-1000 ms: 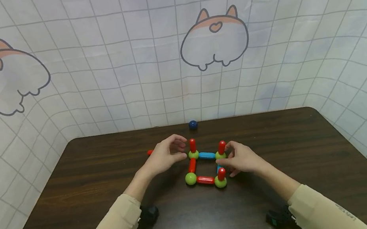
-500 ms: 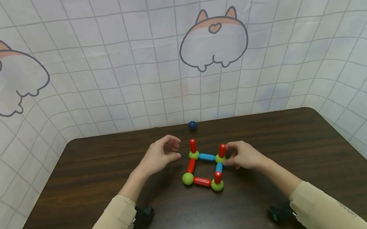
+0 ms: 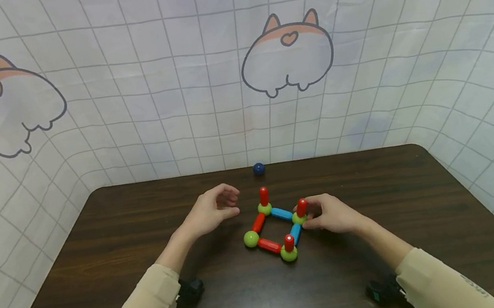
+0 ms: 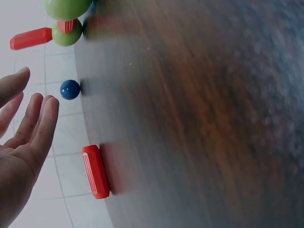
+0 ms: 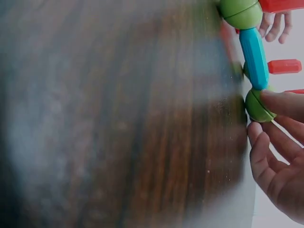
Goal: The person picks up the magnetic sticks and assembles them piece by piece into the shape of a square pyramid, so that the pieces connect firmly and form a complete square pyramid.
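On the table, green balls joined by two red sticks and two blue sticks form a four-sided frame. Red sticks stand upright on three of the balls; the left green ball has none. My right hand pinches the right-hand green ball between thumb and fingers, below its upright red stick. To the left of the frame my left hand hovers with loosely bent fingers, holding nothing. A loose red stick lies near it in the left wrist view; in the head view it is hidden.
A dark blue ball rests by the table's far edge. Behind the table hangs a white gridded curtain. Black wrist cameras are strapped under both forearms.
The frame has turned clockwise as seen from above, its front ball shifting left and nearer. My right hand came nearer with its corner; my left hand drew back left, covering the loose red stick.
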Demonstrator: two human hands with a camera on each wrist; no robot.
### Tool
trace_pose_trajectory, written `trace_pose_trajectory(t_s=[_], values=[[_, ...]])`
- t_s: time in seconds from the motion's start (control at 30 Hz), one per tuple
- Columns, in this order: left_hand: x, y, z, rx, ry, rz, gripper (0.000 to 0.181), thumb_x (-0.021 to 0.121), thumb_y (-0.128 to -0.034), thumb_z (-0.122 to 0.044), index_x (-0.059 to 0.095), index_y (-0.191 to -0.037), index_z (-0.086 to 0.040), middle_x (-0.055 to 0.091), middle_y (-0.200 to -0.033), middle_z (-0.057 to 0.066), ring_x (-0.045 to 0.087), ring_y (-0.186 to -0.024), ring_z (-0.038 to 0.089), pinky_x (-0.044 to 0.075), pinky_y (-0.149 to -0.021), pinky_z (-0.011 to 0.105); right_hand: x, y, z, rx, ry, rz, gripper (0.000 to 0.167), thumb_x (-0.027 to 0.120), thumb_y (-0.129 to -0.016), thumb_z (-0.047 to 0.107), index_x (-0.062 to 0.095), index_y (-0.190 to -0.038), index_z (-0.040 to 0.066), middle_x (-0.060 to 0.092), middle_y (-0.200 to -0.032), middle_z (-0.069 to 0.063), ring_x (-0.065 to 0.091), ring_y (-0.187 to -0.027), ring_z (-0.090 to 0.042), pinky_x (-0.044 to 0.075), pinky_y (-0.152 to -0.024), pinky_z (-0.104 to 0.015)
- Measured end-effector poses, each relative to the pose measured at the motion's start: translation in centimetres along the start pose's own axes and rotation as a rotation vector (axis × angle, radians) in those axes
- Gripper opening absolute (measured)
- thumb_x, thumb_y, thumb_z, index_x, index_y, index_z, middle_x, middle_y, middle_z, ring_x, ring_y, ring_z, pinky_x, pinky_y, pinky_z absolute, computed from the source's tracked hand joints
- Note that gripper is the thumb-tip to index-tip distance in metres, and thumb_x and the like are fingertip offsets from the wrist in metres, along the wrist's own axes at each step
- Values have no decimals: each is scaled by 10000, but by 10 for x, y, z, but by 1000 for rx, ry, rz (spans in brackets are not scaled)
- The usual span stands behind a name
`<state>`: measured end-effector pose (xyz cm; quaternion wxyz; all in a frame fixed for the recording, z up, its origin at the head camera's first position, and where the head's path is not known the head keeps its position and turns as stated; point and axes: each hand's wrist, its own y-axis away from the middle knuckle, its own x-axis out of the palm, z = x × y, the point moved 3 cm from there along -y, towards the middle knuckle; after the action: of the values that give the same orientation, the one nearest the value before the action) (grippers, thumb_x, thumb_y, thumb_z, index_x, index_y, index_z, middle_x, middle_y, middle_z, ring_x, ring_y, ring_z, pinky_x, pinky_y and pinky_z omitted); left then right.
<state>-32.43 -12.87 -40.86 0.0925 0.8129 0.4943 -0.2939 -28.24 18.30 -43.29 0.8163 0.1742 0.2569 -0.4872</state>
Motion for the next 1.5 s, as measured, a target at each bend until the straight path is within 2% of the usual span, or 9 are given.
trace_pose_trajectory(t_s=[0.3, 0.47, 0.57, 0.7, 0.8, 0.93, 1.13, 1.3, 1.5], values=[[-3, 2, 2, 5, 11, 6, 359, 765, -931, -52, 633, -1265, -46, 647, -1222, 198, 638, -1079, 257, 524, -937, 421, 1, 4, 2, 38, 52, 13, 286, 867, -836, 162, 669, -1021, 69, 630, -755, -30, 555, -671, -184, 462, -627, -328], [-4, 3, 2, 7, 8, 0, 342, 769, -924, -43, 643, -1242, -50, 646, -1201, 206, 645, -1067, 268, 526, -937, 438, 5, 6, 5, 59, 89, 69, 368, 902, -802, 245, 613, -969, 88, 603, -727, -18, 536, -646, -165, 441, -612, -307], [-4, 3, 3, 4, 8, -1, 340, 772, -921, -40, 645, -1236, -40, 649, -1190, 203, 646, -1061, 271, 526, -938, 441, 4, 8, 9, 49, 64, 124, 451, 904, -801, 215, 581, -1062, 38, 620, -808, -46, 577, -696, -176, 480, -653, -310], [-7, 3, 1, 3, 25, -9, 338, 771, -918, -26, 645, -1231, -26, 647, -1190, 215, 643, -1063, 284, 524, -951, 447, -2, 9, 15, 77, -56, 171, 495, 803, -855, 30, 503, -1237, -65, 635, -997, -140, 641, -846, -232, 551, -772, -353], [-9, 3, 1, 2, 30, -19, 334, 772, -915, -20, 646, -1224, -24, 645, -1190, 222, 643, -1062, 284, 523, -960, 448, -5, 5, 12, 146, -160, 112, 484, 661, -934, -37, 434, -1354, -117, 648, -1061, -181, 675, -899, -271, 582, -823, -392], [-11, 4, 3, -7, 22, -30, 335, 770, -909, 1, 649, -1221, -22, 649, -1190, 223, 644, -1061, 281, 518, -970, 455, -3, -3, 5, 213, -262, -12, 528, 599, -1021, 40, 356, -1463, -115, 676, -1109, -201, 710, -917, -290, 596, -826, -428], [-15, 4, 9, -40, -14, -60, 325, 759, -918, -5, 658, -1226, -22, 649, -1209, 217, 648, -1063, 278, 519, -966, 456, 7, -11, 3, 237, -257, -54, 700, 721, -981, 148, 331, -1530, -44, 683, -1125, -191, 724, -898, -278, 599, -815, -417], [-25, 5, 14, -113, -65, -111, 340, 754, -932, -46, 662, -1259, -25, 644, -1268, 177, 653, -1098, 318, 529, -932, 476, 10, -14, 5, 233, -238, -60, 713, 733, -962, 92, 338, -1542, -34, 680, -1066, -189, 726, -851, -267, 604, -794, -407], [-40, 6, 24, -191, -157, -149, 362, 737, -952, -69, 650, -1301, -29, 586, -1338, 161, 566, -1221, 396, 471, -997, 542, 11, -12, 9, 228, -266, -39, 763, 744, -941, 51, 304, -1552, -74, 665, -1054, -197, 728, -822, -261, 607, -777, -401]])
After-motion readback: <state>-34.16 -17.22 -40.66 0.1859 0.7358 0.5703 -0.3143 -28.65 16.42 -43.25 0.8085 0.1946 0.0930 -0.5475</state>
